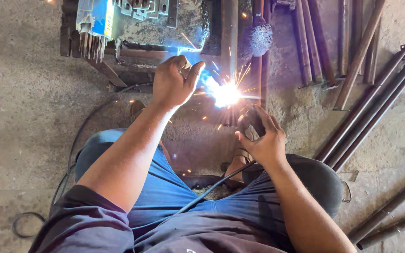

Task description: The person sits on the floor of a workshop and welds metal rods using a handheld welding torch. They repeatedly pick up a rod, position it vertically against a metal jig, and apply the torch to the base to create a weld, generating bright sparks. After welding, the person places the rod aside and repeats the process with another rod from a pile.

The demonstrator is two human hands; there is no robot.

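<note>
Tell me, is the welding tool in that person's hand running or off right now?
Running. A bright white arc burns beyond the electrode holder in the right hand, throwing sparks across the metal bars.

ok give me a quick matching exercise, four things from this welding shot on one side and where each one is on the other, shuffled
Things:
1. left hand
2. right hand
3. welding arc
4. loose metal rods

Places:
A. lying on the floor at the right
B. between the two hands
C. raised beside the glare, near the metal frame
D. gripping the electrode holder, cable trailing over the lap

Pairs: 1-C, 2-D, 3-B, 4-A
</note>
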